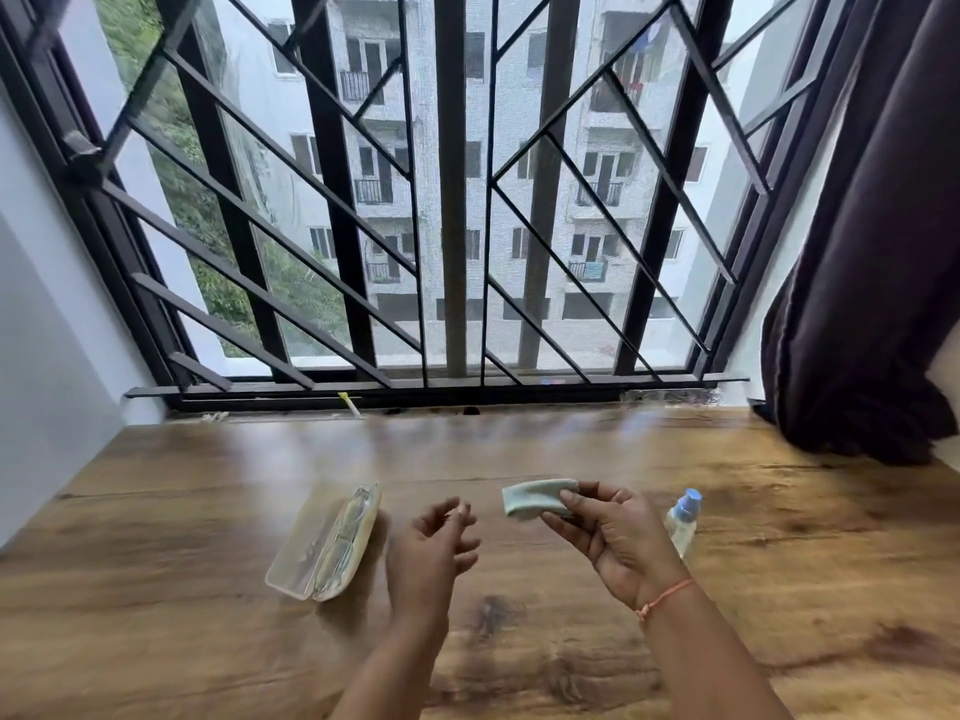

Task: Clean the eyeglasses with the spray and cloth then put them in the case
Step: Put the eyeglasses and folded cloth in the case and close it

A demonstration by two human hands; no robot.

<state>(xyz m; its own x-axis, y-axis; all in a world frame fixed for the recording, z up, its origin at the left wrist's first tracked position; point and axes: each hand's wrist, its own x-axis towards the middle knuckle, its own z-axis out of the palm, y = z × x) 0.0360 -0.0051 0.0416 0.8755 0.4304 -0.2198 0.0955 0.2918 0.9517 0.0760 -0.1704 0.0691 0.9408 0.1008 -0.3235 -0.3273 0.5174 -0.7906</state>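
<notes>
As right hand (pixel 613 537) pinches, cloth (pixel 535 498) — pale, folded

Wooden table (pixel 208 641) with case (pixel 297 545), spray bottle (pixel 681 527)

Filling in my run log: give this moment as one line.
left hand: empty, fingers loosely curled | right hand: pinches cloth | eyeglasses: inside open case | spray bottle: on table

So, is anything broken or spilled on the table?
Nothing looks broken or spilled. The case lies open on the table with the eyeglasses inside, the spray bottle stands upright, and the right hand pinches the folded cloth. The left hand holds nothing.
</notes>
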